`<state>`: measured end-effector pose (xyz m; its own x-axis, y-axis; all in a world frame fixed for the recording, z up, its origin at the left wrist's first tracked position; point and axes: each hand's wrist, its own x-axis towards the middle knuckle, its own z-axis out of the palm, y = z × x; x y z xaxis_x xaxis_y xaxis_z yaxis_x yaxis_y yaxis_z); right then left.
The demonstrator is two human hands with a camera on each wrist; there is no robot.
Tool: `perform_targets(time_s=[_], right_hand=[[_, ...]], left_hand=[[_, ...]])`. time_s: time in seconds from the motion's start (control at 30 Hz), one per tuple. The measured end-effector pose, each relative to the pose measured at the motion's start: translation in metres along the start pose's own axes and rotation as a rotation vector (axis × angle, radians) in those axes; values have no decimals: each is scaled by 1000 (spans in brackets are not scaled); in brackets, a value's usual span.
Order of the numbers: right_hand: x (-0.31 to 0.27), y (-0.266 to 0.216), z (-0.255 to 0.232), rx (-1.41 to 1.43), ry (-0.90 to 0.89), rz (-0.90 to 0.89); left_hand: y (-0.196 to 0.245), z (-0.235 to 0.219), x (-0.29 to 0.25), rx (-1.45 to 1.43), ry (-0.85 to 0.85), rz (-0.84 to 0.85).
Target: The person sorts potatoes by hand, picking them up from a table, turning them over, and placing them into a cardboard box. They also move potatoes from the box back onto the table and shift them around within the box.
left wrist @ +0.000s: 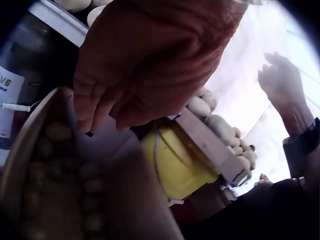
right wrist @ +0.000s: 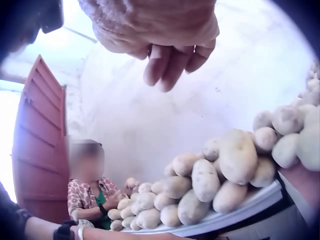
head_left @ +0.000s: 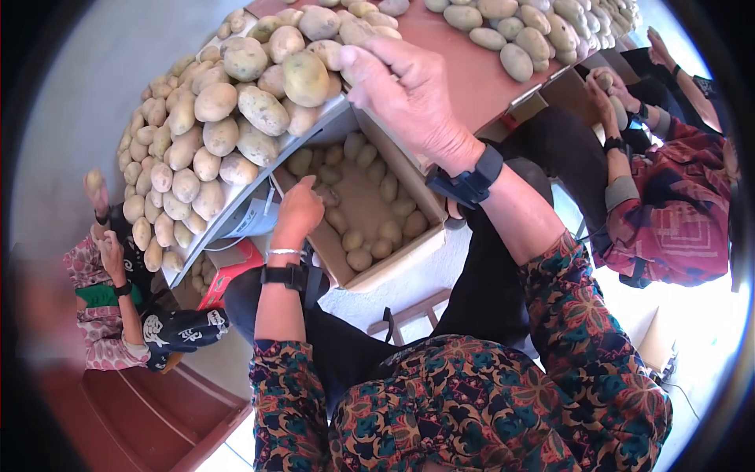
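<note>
My right hand [head_left: 413, 98] reaches over the heap of potatoes [head_left: 228, 110] on the table, its thumb pointing toward a large potato [head_left: 305, 79] on top. In the right wrist view the right hand [right wrist: 160, 35] hangs above the heap, fingers bent loosely downward, with nothing between them. My left hand [head_left: 300, 211] is over the near left edge of an open cardboard box [head_left: 397, 261]. Its fingers droop at the box wall, and no potato shows in it in the left wrist view. Potatoes [head_left: 370, 248] line the inside walls of the box, around a bare middle.
A white bucket [head_left: 252, 219] hangs under the table edge, left of the box. A red carton [head_left: 233, 271] stands lower left. More potatoes [head_left: 535, 35] lie on the reddish tabletop [head_left: 456, 71]. People sit on both sides, handling potatoes. A yellow container [left wrist: 175, 160] stands beyond the box.
</note>
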<state>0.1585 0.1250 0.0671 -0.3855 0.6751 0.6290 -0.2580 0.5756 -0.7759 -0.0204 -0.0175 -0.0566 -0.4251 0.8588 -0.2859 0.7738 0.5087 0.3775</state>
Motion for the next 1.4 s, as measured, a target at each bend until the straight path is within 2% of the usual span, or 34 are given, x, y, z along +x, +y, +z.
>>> perform_targets(time_s=[0.03, 0.1, 0.13, 0.17, 0.2, 0.3, 0.37, 0.43, 0.47, 0.53, 0.6, 0.63, 0.7, 0.77, 0.9, 0.97, 1.03, 1.2, 1.27, 1.4], right_hand=[[-5, 6, -5, 9, 4, 19], [-8, 3, -20, 101, 32, 128], [-5, 1, -24, 193, 67, 114], [0, -1, -30, 195, 70, 129], [5, -4, -38, 237, 101, 143], [9, -11, -52, 197, 194, 214], [7, -17, -60, 267, 270, 263], [8, -20, -66, 282, 308, 365], [6, -19, -67, 325, 291, 363], [5, -18, -68, 358, 288, 382], [4, -18, -68, 402, 280, 400], [3, -15, -67, 401, 280, 384], [1, -8, -66, 398, 279, 352], [-1, -10, -65, 398, 265, 364], [-6, -9, -63, 399, 245, 393], [-7, -8, -63, 395, 232, 403], [-8, -7, -63, 389, 224, 414], [-9, -8, -62, 400, 200, 440], [-11, -7, -62, 400, 197, 452], [-12, -7, -66, 410, 176, 485]], left_hand=[[-5, 5, 3, 8, -16, -12], [-24, 19, 15, 106, -155, 34], [-31, 27, 23, 110, -172, 25], [-36, 34, 35, 191, -274, -6], [-35, 39, 45, 271, -377, -34], [-30, 59, 60, 338, -454, -87], [-33, 76, 64, 326, -480, -68], [-18, 78, 60, 414, -635, 25], [-24, 91, 62, 412, -654, 23], [-42, 132, 72, 545, -748, -22], [-66, 164, 77, 537, -803, 13], [-88, 189, 82, 530, -842, 51], [-168, 273, 100, 562, -880, 250], [-122, 243, 80, 472, -882, 119], [-76, 215, 65, 350, -867, 51], [-58, 211, 65, 439, -1036, 79], [-73, 225, 74, 391, -1081, 87], [-62, 219, 77, 371, -1115, 8], [-65, 224, 73, 228, -1002, -187], [-51, 225, 69, 257, -985, -197]])
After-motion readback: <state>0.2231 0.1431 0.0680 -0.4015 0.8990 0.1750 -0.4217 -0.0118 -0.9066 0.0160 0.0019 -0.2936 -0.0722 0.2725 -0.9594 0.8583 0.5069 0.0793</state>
